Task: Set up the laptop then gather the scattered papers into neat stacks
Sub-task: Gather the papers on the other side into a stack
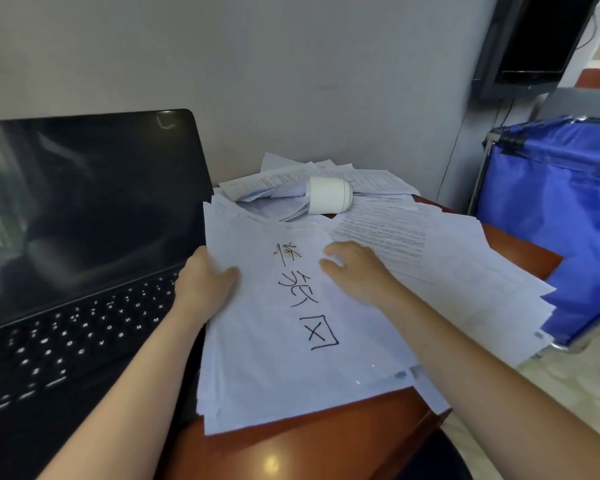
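- A plain grey wall (pixel 291 64) backs a corner with a reddish-brown wooden table (pixel 291 445) pushed up to it.
- The laptop (pixel 84 237) stands open on the left of the table. Its dark screen faces the person and its keyboard is on the near side.
- A blue fabric cart (pixel 551 220) on a metal frame stands just beside the table's right edge.
- A dark monitor (pixel 534 39) hangs at the upper right.
- The stack of papers (pixel 274 358) lies on the table just right of the laptop. Its long axis runs from the near edge away toward the wall, leaning slightly left. Black handwritten characters run down the top sheet along that axis.
- Loose printed sheets (pixel 465 271) fan out to the right, some hanging past the table's right edge, and more lie crumpled at the far end.
- The left hand (pixel 201 282) grips the stack's left edge with the thumb on top; its fingers are hidden underneath.
- The right hand (pixel 357 268) rests palm down on the top sheet near its right edge, fingers lightly bent and slightly spread.
- A white bottle (pixel 329 199) lies on its side on the far papers.
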A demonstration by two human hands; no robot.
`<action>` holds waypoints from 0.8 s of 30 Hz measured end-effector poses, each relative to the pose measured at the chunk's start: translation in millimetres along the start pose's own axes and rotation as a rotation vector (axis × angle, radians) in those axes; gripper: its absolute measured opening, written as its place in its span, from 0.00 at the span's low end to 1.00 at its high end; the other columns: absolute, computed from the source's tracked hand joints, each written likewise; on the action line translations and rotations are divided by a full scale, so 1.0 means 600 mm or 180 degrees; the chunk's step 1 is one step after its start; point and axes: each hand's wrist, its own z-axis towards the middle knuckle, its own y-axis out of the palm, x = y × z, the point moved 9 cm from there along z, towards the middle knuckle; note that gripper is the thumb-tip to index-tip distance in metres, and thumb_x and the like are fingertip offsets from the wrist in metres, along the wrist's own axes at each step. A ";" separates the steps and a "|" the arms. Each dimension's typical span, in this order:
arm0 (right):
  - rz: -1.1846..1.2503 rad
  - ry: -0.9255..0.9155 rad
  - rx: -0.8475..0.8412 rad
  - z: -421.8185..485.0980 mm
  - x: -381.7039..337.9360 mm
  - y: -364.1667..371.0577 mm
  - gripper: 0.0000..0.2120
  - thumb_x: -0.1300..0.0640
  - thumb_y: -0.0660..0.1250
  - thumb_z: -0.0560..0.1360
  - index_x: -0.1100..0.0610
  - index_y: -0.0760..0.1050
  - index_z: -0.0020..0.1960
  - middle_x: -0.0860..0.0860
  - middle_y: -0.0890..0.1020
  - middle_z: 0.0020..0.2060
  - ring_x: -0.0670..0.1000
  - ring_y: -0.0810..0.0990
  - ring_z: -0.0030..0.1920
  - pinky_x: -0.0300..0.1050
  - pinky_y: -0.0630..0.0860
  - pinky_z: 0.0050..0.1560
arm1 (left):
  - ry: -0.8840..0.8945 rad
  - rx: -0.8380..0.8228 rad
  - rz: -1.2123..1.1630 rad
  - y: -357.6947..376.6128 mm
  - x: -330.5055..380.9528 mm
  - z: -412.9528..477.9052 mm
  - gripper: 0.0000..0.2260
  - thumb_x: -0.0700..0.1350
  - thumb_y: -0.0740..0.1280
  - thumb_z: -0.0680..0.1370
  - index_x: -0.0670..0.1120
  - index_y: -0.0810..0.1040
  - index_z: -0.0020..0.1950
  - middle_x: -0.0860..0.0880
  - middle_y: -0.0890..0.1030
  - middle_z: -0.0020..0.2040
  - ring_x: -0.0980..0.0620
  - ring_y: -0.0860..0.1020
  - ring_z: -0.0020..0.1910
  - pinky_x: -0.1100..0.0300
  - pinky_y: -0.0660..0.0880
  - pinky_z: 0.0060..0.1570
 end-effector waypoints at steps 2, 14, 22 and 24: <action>-0.0236 0.0351 -0.0006 0.008 0.045 0.004 0.18 0.52 0.60 0.77 0.57 0.68 0.65 0.56 0.70 0.63 0.59 0.67 0.64 0.49 0.67 0.62 | 0.0101 0.0187 0.0251 -0.003 0.003 0.000 0.14 0.45 0.66 0.75 0.42 0.71 0.57 0.47 0.76 0.49 0.40 0.75 0.54 0.46 0.70 0.59; -0.1123 0.0126 -0.0007 0.074 0.068 -0.022 0.26 0.51 0.65 0.71 0.51 0.66 0.68 0.55 0.69 0.64 0.58 0.63 0.67 0.52 0.63 0.63 | 0.0514 0.0424 0.0023 -0.015 0.005 0.005 0.10 0.41 0.63 0.77 0.42 0.72 0.58 0.50 0.75 0.47 0.40 0.76 0.53 0.45 0.70 0.60; -0.1901 0.0274 0.0873 0.090 0.094 -0.054 0.11 0.64 0.57 0.78 0.58 0.75 0.57 0.56 0.80 0.54 0.59 0.78 0.55 0.46 0.72 0.48 | 0.0500 0.0578 -0.0166 -0.030 -0.003 0.005 0.11 0.41 0.63 0.78 0.41 0.73 0.59 0.49 0.76 0.49 0.41 0.76 0.53 0.46 0.72 0.58; -0.1730 0.0287 0.1133 0.070 0.097 -0.082 0.11 0.63 0.56 0.80 0.58 0.76 0.55 0.57 0.80 0.52 0.59 0.78 0.53 0.45 0.69 0.44 | 0.0448 0.0559 -0.0178 -0.028 -0.006 0.007 0.12 0.41 0.63 0.78 0.40 0.73 0.60 0.45 0.78 0.52 0.40 0.76 0.54 0.47 0.72 0.58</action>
